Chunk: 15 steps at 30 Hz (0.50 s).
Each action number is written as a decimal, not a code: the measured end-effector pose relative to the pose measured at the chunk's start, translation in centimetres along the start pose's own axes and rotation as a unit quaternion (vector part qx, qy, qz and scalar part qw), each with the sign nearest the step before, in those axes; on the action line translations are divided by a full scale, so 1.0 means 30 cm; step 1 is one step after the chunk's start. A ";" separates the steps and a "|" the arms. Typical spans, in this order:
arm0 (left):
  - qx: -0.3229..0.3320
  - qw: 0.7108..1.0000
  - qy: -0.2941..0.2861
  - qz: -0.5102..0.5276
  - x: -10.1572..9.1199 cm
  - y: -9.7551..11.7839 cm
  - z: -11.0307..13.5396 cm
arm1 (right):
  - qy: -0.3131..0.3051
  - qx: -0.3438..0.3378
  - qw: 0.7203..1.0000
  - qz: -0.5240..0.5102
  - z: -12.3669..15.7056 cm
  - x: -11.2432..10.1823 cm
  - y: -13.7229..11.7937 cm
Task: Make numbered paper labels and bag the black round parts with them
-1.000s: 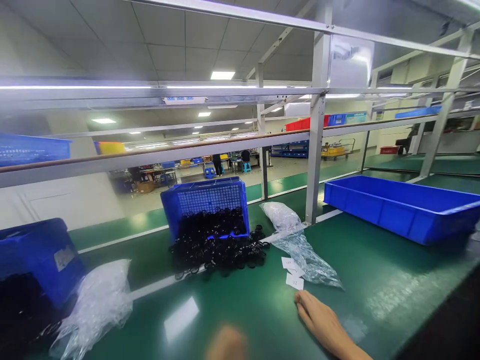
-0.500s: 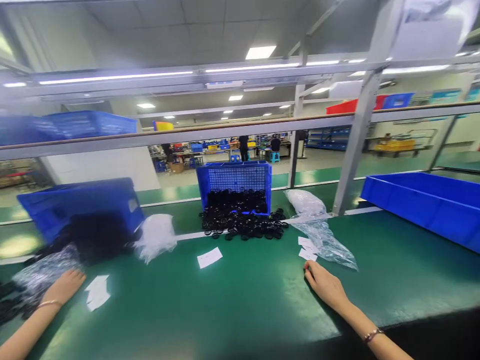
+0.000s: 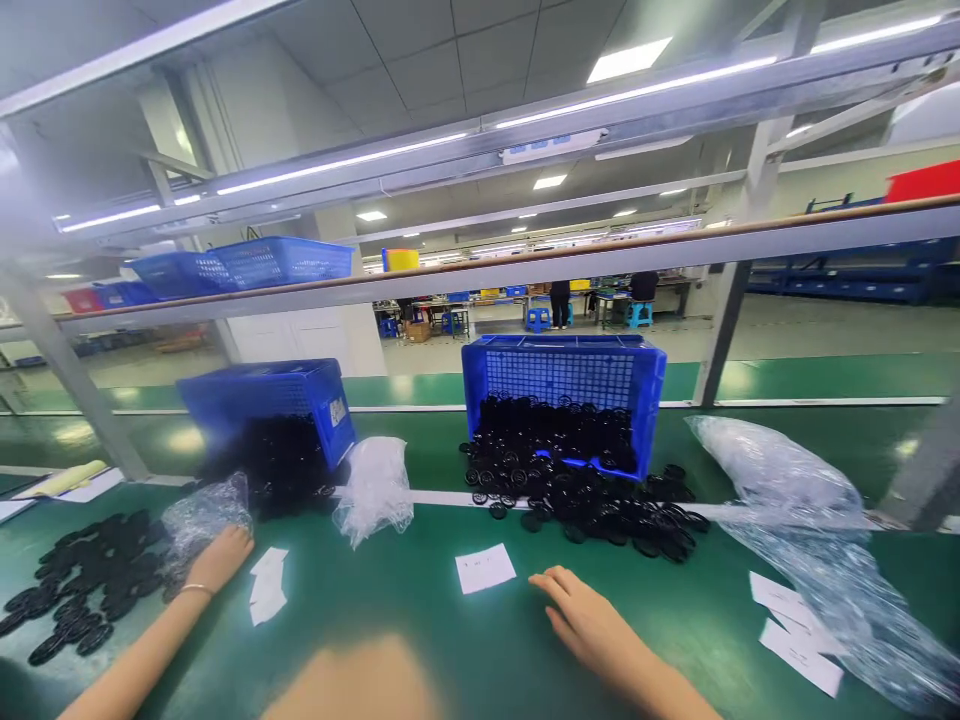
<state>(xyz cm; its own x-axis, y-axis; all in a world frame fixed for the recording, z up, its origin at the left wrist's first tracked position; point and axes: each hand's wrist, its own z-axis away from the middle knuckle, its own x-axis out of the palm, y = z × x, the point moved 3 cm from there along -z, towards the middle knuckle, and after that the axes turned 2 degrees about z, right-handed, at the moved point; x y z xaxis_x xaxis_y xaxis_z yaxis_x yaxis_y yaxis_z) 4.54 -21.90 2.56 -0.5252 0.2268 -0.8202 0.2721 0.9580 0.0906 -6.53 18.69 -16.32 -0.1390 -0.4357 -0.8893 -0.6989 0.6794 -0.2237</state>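
My left hand (image 3: 219, 556) rests on the green bench beside a crumpled clear bag (image 3: 201, 513), its fingers curled down by white paper slips (image 3: 266, 586). My right hand (image 3: 589, 625) lies flat on the bench with fingers stretched out, just right of a small white paper slip (image 3: 484, 568). Behind it a tipped blue basket (image 3: 568, 385) spills a heap of black rings (image 3: 592, 495). A second tipped blue basket (image 3: 271, 405) stands at the left, with more black rings (image 3: 82, 585) scattered near the left edge.
A clear plastic bag (image 3: 806, 520) with white slips (image 3: 795, 630) lies at the right, another bag (image 3: 374, 487) in the middle. A metal rack shelf (image 3: 525, 270) with blue baskets (image 3: 247, 262) runs overhead. Its upright posts (image 3: 56, 370) stand on the bench.
The view has swung left. My right hand moved left from the slips near the big bag to the single slip. My left hand stays by the crumpled bag.
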 end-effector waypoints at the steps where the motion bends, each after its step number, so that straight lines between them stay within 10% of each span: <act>1: 0.007 1.000 -0.023 0.012 0.041 0.084 -0.036 | 0.001 -0.012 1.000 -0.002 -0.039 0.026 -0.005; 5: -0.012 0.997 -0.082 -0.003 0.290 0.191 -0.182 | 0.007 -0.043 0.999 0.014 -0.126 0.126 0.012; 10: -0.121 0.970 -0.147 -0.150 0.633 -0.117 -0.228 | 0.059 -0.112 0.982 0.140 -0.139 0.232 0.062; 15: -0.076 0.979 -0.121 -0.147 0.779 -0.357 -0.315 | 0.093 -0.121 0.971 0.185 -0.195 0.308 0.048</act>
<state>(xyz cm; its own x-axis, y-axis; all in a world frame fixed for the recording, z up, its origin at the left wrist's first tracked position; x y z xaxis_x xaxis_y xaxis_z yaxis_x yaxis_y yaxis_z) -18.26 -25.19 -12.25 -0.3508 -0.0941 -0.9317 0.0048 0.9947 -0.1023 -12.93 12.18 -22.52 -0.5197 -0.3030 -0.7988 -0.7184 0.6611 0.2166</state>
